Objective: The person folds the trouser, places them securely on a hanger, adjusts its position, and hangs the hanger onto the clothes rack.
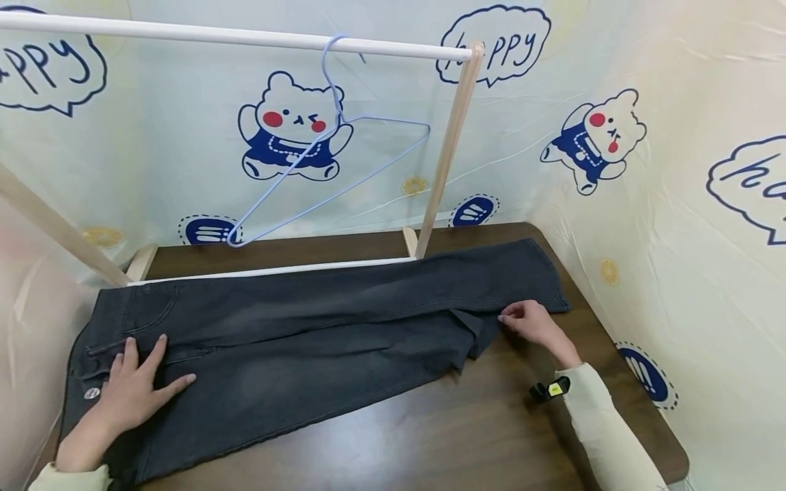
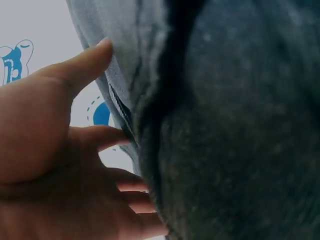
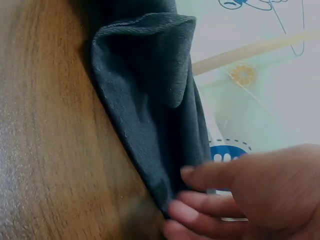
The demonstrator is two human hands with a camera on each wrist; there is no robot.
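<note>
Dark grey jeans [image 1: 295, 368] lie stretched across the table, waistband at the left and legs toward the right. Spread fingers of my left hand [image 1: 135, 389] rest on the front near the waistband, beside a metal button [image 1: 92, 393]. In the left wrist view, the left fingertips touch the denim. At the other end, my right hand [image 1: 531, 322] has loosely bent fingers at the edge of the lower legs; a gap shows between thumb and fingers in the right wrist view. Close to it, the nearer leg's end [image 3: 145, 30] is folded back and rumpled, while the farther leg lies flatter.
Behind the jeans stands a rack with a white rail [image 1: 184, 28] and wooden posts [image 1: 451, 150]. A light blue hanger [image 1: 331, 204] hangs from the rail. The brown table [image 1: 393, 443] shows in front, and printed sheeting [image 1: 675, 239] surrounds it at the back and sides.
</note>
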